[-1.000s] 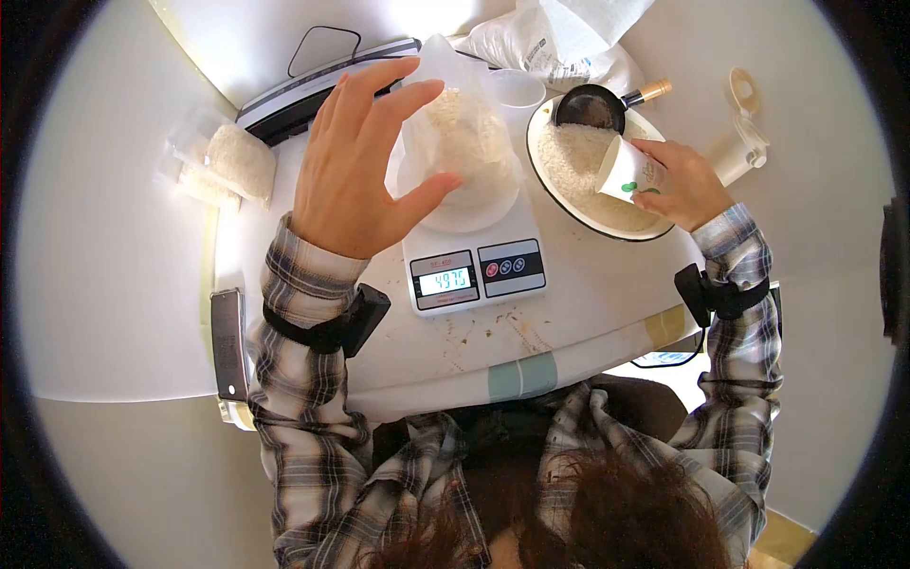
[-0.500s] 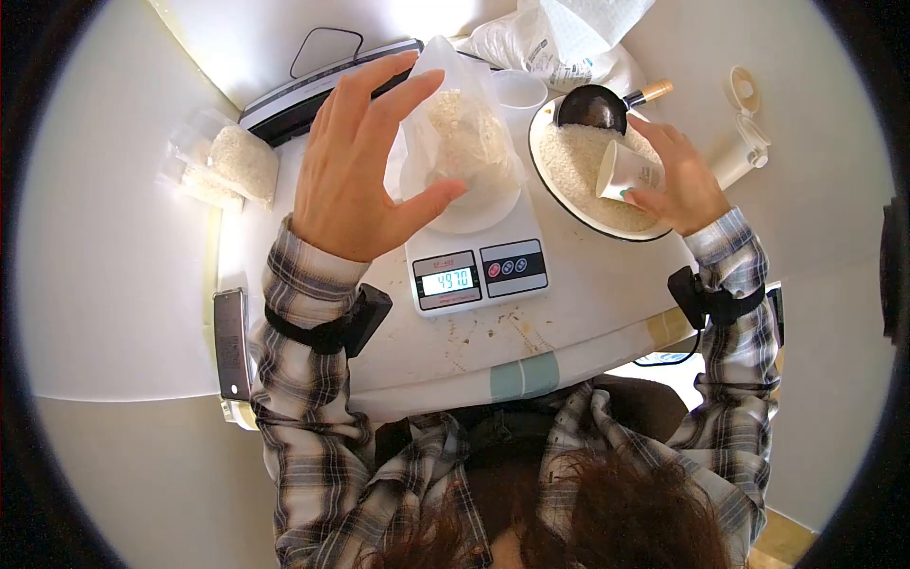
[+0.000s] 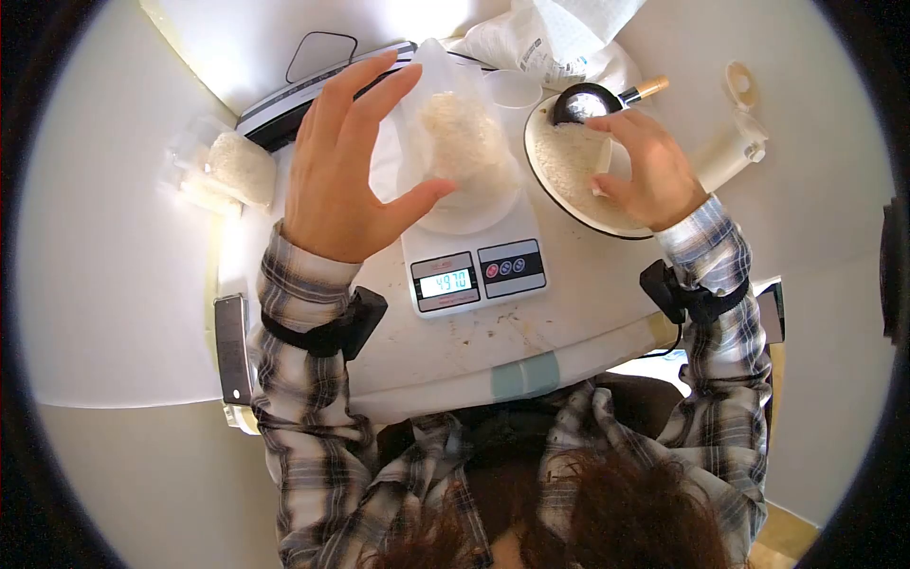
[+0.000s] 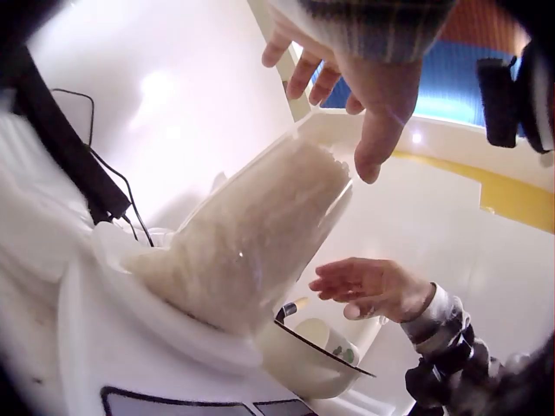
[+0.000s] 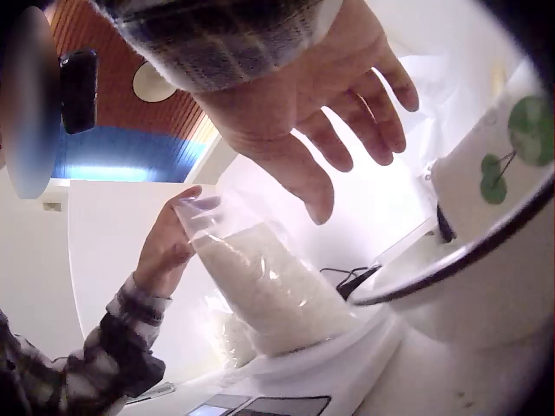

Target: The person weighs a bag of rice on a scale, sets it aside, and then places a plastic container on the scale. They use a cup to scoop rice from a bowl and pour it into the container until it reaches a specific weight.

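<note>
My left hand (image 3: 346,171) is raised beside a clear bag of rice (image 3: 455,142), fingers spread and thumb apart. The bag stands upright on a white kitchen scale (image 3: 512,267) whose display is lit. In the left wrist view the fingers hover above the bag (image 4: 251,234). My right hand (image 3: 654,171) hangs over a dark-rimmed bowl (image 3: 531,175) of loose rice (image 3: 559,156), its fingers relaxed and holding nothing, as the right wrist view of the hand (image 5: 303,113) shows. Below it, a white paper cup (image 5: 473,173) with green leaves lies in the bowl, mostly hidden in the head view.
A small black pan (image 3: 586,102) with a wooden handle rests in the bowl. Behind stand a large white sack (image 3: 559,47) and a long black-and-silver appliance (image 3: 284,104). Filled rice bags (image 3: 242,166) lie at left, a phone (image 3: 232,346) at the left edge, a pale bottle (image 3: 730,156) at right.
My right hand has let go of the paper cup, leaving it in the bowl, and moved slightly left with opened fingers. My left hand has barely moved beside the bag.
</note>
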A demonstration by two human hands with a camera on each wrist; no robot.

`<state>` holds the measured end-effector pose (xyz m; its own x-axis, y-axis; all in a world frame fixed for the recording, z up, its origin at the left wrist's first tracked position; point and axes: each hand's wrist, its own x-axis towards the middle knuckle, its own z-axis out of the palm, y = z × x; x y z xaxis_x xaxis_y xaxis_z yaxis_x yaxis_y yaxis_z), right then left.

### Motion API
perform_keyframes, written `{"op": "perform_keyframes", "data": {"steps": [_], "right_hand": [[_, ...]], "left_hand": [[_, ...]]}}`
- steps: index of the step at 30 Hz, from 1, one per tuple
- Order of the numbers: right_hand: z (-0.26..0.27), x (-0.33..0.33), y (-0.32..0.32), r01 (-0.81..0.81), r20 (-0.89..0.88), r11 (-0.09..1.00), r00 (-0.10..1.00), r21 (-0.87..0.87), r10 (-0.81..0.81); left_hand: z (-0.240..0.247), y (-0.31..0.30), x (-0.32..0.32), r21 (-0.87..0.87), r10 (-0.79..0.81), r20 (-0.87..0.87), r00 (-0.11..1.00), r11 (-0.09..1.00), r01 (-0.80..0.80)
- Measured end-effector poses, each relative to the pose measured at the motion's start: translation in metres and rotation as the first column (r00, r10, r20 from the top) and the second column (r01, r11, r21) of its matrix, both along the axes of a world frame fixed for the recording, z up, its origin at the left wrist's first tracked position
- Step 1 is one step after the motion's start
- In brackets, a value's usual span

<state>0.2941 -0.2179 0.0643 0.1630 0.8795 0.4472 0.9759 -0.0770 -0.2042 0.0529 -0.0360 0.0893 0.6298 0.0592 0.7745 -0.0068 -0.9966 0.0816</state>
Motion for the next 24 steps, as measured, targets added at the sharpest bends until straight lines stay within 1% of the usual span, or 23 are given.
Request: {"op": "perform_keyframes", "data": {"steps": [1, 3, 4, 5, 7, 8, 10, 11, 13, 14, 16, 20, 22, 23, 24], "right_hand": [[0.003, 0.005, -0.006, 0.005, 0.007, 1.0, 1.0, -0.008, -0.004], [0.009, 0.01, -0.018, 0.14, -0.006, 0.97, 0.99, -0.199, -0.144], [0.013, 0.012, -0.021, 0.189, -0.01, 0.928, 0.979, -0.32, -0.203], [0.012, 0.015, -0.025, 0.192, -0.007, 0.927, 0.979, -0.321, -0.206], [0.006, 0.022, -0.03, 0.232, 0.079, 0.897, 0.973, -0.375, -0.218], [0.002, 0.023, -0.03, 0.233, 0.078, 0.898, 0.972, -0.373, -0.22], [-0.008, 0.025, -0.027, 0.291, 0.031, 0.9, 0.954, -0.325, -0.298], [-0.014, 0.026, -0.026, 0.294, 0.03, 0.9, 0.953, -0.321, -0.3], [-0.023, 0.028, -0.022, 0.247, 0.048, 0.934, 0.969, -0.257, -0.243], [-0.025, 0.028, -0.021, 0.249, 0.048, 0.935, 0.968, -0.255, -0.245], [-0.026, 0.029, -0.02, 0.196, 0.099, 0.962, 0.979, -0.191, -0.179], [-0.025, 0.028, -0.017, 0.206, 0.106, 0.965, 0.976, -0.163, -0.19], [-0.017, 0.029, -0.018, 0.229, -0.021, 0.951, 0.971, -0.206, -0.238], [-0.016, 0.029, -0.019, 0.229, -0.019, 0.952, 0.971, -0.205, -0.238], [-0.014, 0.028, -0.02, 0.249, -0.162, 0.945, 0.945, -0.212, -0.285]], "left_hand": [[0.001, 0.0, 0.0, -0.005, 0.002, 0.0, 1.0, 1.0, -0.002], [0.002, 0.0, -0.001, 0.0, -0.002, 0.006, 1.0, 1.0, 0.002], [0.001, 0.0, -0.001, 0.006, -0.001, 0.004, 1.0, 1.0, 0.001], [0.002, 0.0, -0.001, 0.004, -0.004, 0.006, 1.0, 1.0, 0.004], [0.002, 0.0, -0.002, 0.015, -0.01, 0.01, 1.0, 1.0, 0.01], [0.002, 0.0, -0.002, 0.017, -0.011, 0.01, 1.0, 1.0, 0.011], [0.003, 0.0, -0.003, 0.036, -0.008, 0.026, 1.0, 0.999, 0.007], [0.003, 0.0, -0.004, 0.041, -0.011, 0.027, 1.0, 0.999, 0.01], [0.004, 0.001, -0.005, 0.038, -0.008, 0.038, 0.999, 0.999, 0.007], [0.005, 0.002, -0.005, 0.041, -0.01, 0.038, 0.999, 0.999, 0.009], [0.006, 0.002, -0.005, 0.047, -0.016, 0.045, 0.999, 0.999, 0.014], [0.006, 0.002, -0.006, 0.046, -0.003, 0.043, 0.999, 0.999, 0.001], [0.006, 0.001, -0.006, 0.037, -0.007, 0.047, 0.999, 0.999, 0.005], [0.007, 0.001, -0.006, 0.037, -0.007, 0.048, 0.999, 0.999, 0.005], [0.007, 0.001, -0.006, 0.042, -0.009, 0.049, 0.999, 0.999, 0.007]]}}
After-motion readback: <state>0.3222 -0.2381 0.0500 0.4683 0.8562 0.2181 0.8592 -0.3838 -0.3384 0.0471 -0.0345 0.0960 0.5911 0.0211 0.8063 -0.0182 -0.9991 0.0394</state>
